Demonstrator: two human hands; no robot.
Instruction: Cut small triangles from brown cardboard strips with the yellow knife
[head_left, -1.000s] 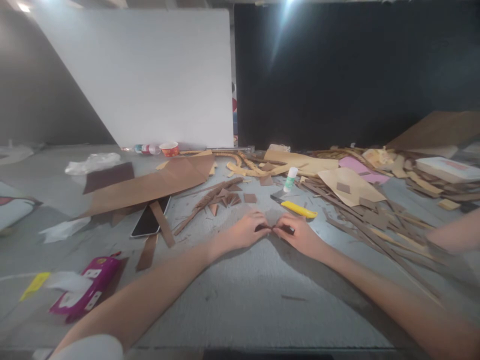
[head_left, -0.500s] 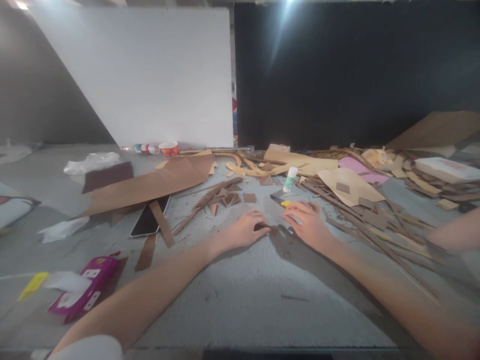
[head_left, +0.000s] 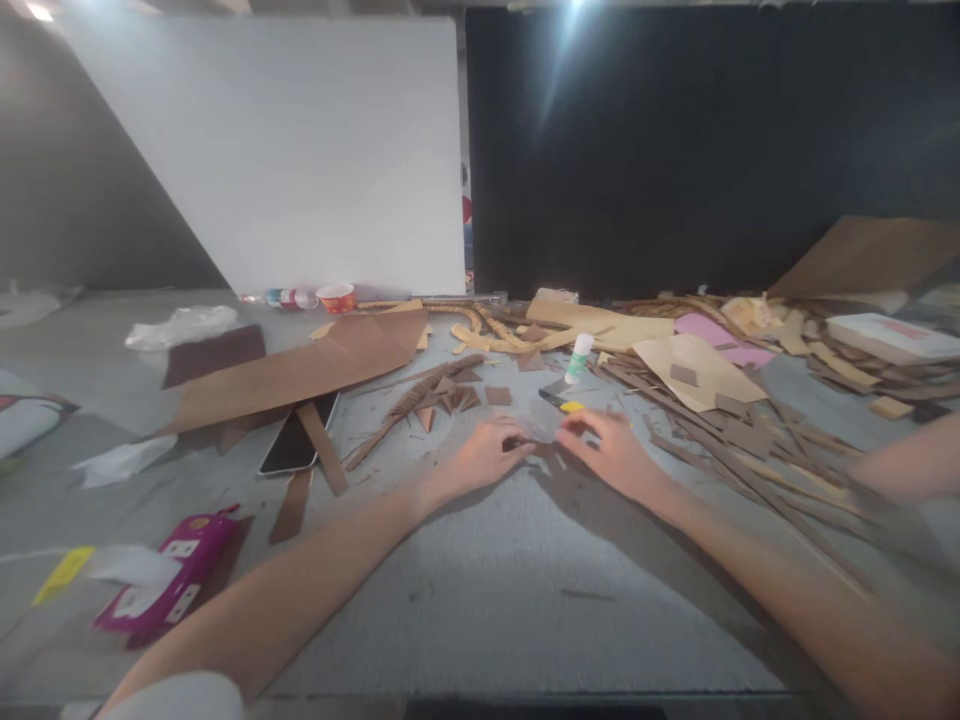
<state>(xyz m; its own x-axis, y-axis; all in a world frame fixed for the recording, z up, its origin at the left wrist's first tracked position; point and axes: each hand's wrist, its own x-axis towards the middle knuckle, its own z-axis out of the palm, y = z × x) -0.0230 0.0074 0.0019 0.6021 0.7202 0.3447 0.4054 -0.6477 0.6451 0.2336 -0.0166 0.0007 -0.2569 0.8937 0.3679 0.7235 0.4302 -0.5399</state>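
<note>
A small brown paper piece [head_left: 544,450] spans the gap between my two hands, low over the grey table. My left hand [head_left: 491,452] pinches its left end between thumb and fingers. At the other end, the curled fingertips of my right hand [head_left: 609,452] close on it. Just beyond my right hand lies a utility knife [head_left: 561,400] with a black and yellow body. A glue stick [head_left: 579,360] with a white cap stands behind the knife. Left of these are a brown paper square [head_left: 498,396] and a pile of folded brown triangles [head_left: 454,392].
A wrapped brown paper stem [head_left: 409,400] lies left of centre, near a phone [head_left: 289,445] partly under brown paper [head_left: 315,375]. A purple tissue pack [head_left: 169,575] sits front left. Paper strips [head_left: 720,440] cover the right, where another person's forearm [head_left: 911,462] reaches in.
My right hand has moved slightly left, bringing its fingertips to the brown paper piece. My left hand has shifted only a little.
</note>
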